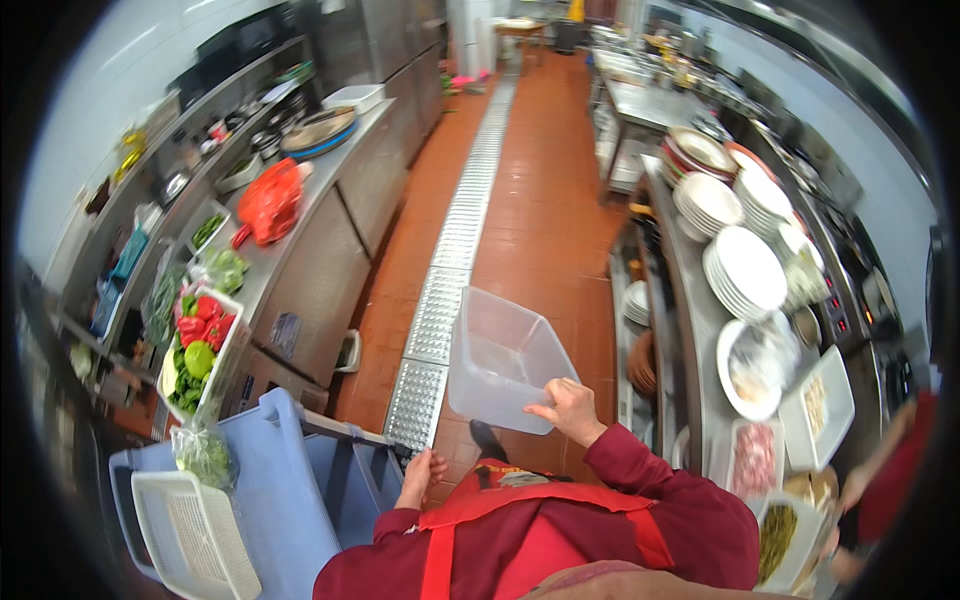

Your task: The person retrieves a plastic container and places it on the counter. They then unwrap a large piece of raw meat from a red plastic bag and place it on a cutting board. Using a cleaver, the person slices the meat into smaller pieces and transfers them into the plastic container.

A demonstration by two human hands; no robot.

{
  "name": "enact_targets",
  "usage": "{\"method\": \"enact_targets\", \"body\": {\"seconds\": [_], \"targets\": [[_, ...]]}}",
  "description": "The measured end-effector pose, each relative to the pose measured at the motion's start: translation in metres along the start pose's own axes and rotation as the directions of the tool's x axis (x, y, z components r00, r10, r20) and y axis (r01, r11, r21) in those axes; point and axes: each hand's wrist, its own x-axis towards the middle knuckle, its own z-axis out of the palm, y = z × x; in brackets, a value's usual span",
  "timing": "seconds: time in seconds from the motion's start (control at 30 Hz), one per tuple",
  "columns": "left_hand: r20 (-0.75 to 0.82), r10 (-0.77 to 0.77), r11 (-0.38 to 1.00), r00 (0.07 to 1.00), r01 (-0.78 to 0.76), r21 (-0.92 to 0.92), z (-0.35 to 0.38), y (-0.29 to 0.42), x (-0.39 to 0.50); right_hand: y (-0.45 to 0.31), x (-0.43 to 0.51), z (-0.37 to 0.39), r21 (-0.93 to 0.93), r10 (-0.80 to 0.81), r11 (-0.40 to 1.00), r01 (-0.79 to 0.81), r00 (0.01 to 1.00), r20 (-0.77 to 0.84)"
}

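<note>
In front of my body, my right hand (574, 411) grips the near rim of an empty translucent plastic food container (495, 352). The container is tilted, with its inside facing up toward me. My left hand (425, 474) hangs low, its fingers loosely curled around nothing I can see. Beside it is a blue plastic utility cart (281, 480). On the cart lie a white plastic basket (191, 536) and a clear bag of green vegetables (202, 454).
Left, a steel counter (315, 199) bears a red plastic bag (271, 202) and a basket of peppers (201, 349). Stacked white plates (746, 274) and a tub of raw meat (754, 457) stand on the right counter. A metal drain grate (454, 270) crosses the tiled floor. Another person's arm (877, 465) shows at right.
</note>
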Motion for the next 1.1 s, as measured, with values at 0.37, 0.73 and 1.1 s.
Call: {"method": "enact_targets", "body": {"seconds": [0.37, 0.73, 1.1], "targets": [[0.192, 0.188, 0.915, 0.963, -0.243, 0.323, 0.073, 0.284, 0.131, 0.057, 0.175, 0.094, 0.031, -0.341, 0.936, 0.350, 0.885, 0.317], [-0.138, 0.629, 0.749, 0.765, -0.548, 0.373, 0.104, 0.451, 0.290, 0.151, 0.383, 0.190, 0.216, -0.470, 0.880, 0.423, 0.843, 0.261], [-0.728, 0.546, 0.495, 0.415, -0.861, -0.120, -0.055, 0.596, 0.258, 0.174, 0.685, 0.357, 0.357, -0.566, 0.762, 0.539, 0.823, -0.035]]}}
